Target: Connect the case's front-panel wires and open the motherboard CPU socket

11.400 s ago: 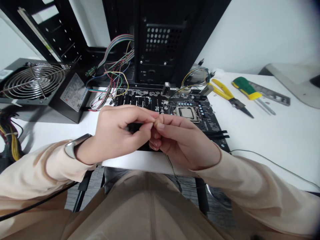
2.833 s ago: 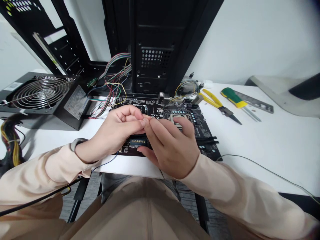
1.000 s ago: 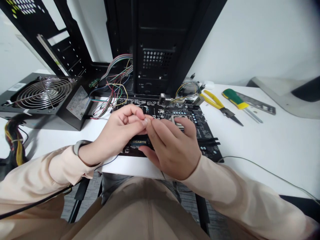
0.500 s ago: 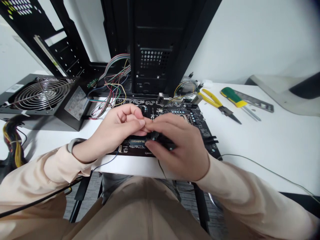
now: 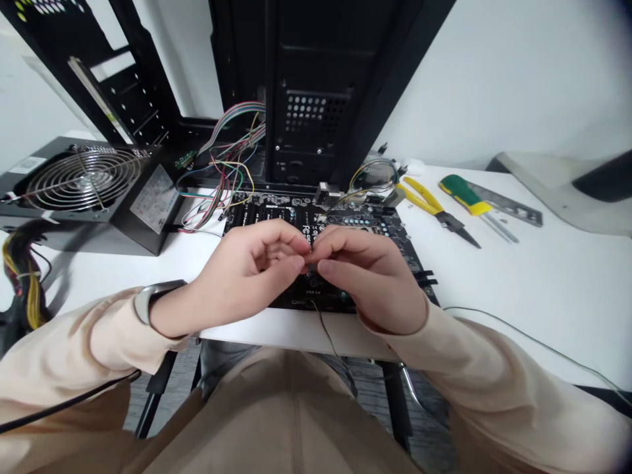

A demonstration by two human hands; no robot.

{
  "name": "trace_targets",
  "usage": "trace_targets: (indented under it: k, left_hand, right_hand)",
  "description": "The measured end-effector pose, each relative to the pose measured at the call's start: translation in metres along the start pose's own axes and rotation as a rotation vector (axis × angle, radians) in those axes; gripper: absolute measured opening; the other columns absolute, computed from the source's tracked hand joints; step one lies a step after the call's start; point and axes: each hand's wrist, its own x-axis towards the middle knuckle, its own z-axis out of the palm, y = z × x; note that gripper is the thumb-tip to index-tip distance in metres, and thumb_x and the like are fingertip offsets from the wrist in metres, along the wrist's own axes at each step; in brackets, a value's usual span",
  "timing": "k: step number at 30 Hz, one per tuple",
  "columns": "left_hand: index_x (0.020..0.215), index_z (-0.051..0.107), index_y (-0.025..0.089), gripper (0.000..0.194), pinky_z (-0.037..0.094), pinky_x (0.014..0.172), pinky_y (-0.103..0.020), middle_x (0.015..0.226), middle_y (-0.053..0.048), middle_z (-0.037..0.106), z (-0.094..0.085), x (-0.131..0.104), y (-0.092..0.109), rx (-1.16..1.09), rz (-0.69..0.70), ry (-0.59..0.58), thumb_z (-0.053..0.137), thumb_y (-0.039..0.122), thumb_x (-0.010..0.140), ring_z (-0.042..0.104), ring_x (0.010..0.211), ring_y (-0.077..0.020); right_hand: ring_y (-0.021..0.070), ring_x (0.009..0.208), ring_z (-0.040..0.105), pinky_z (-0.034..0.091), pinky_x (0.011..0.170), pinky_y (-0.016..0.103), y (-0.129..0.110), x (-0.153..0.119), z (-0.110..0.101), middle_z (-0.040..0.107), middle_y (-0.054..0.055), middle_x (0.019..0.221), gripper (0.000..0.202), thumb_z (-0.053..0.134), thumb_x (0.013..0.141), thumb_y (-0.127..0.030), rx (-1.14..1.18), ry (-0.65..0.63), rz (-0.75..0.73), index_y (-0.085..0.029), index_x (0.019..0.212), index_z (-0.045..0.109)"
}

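Observation:
Above the front part of a black motherboard [image 5: 395, 227] on the white table, my two hands meet at the fingertips. My left hand [image 5: 247, 273] is closed in a pinch, thumb against the bent index finger. My right hand [image 5: 378, 273] is also closed, its thumb and index fingertips drawn together beside the left ones. Anything held between the fingertips is too small or hidden to make out. A thin dark wire [image 5: 326, 329] hangs over the table's front edge below the hands.
A power supply [image 5: 89, 191] lies at the left, its cable bundle [image 5: 29, 280] in front. Behind the board stands a black computer case [image 5: 316, 85] with coloured wires [image 5: 237, 158]. Yellow pliers [image 5: 442, 210], a green-handled screwdriver [image 5: 464, 193] and a perforated metal strip [image 5: 513, 207] lie right.
My right hand has shifted right, and its thumb has closed up toward its index finger. My left hand has moved slightly right and down. The view has shifted a little.

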Motion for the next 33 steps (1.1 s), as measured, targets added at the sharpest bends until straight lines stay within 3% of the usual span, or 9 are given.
trace_targets:
  k: [7,20,27,33]
  left_hand:
    - [0.069,0.070,0.022,0.011,0.039,0.048,-0.022,0.061,0.003,0.066,-0.002,-0.002,0.000,0.217,0.113,0.056,0.064,0.013,0.070,0.053,0.049,-0.0102]
    - [0.055,0.059,0.023,0.014,0.034,0.052,-0.025,0.053,0.005,0.057,0.000,0.000,0.000,0.420,0.202,0.098,0.058,0.011,0.061,0.045,0.046,-0.0098]
    - [0.057,0.054,0.021,0.011,0.035,0.049,-0.023,0.053,0.005,0.055,-0.003,0.001,0.002,0.413,0.211,0.026,0.053,0.012,0.064,0.046,0.048,-0.0095]
    - [0.064,0.056,0.018,0.014,0.039,0.043,-0.019,0.055,0.003,0.059,-0.008,0.002,0.002,0.342,0.217,-0.006,0.048,0.016,0.076,0.050,0.047,-0.0091]
  right_hand:
    - [0.0104,0.063,0.056,0.046,0.058,0.025,-0.002,0.000,0.000,0.062,-0.001,0.064,0.009,0.061,0.073,-0.014,-0.194,-0.009,-0.103,-0.018,0.065,0.064]
    - [0.0108,0.064,0.060,0.048,0.057,0.024,-0.002,-0.004,0.003,0.066,0.001,0.068,0.012,0.061,0.075,-0.011,-0.298,-0.022,-0.176,-0.018,0.067,0.066]
    - [0.0091,0.066,0.061,0.049,0.059,0.023,-0.002,-0.006,0.001,0.068,0.001,0.073,0.014,0.061,0.079,-0.009,-0.483,-0.021,-0.390,-0.019,0.074,0.069]
    - [0.0115,0.068,0.059,0.047,0.061,0.028,0.002,-0.008,-0.007,0.066,0.005,0.077,0.015,0.061,0.080,-0.007,-0.697,-0.047,-0.696,-0.017,0.087,0.070]
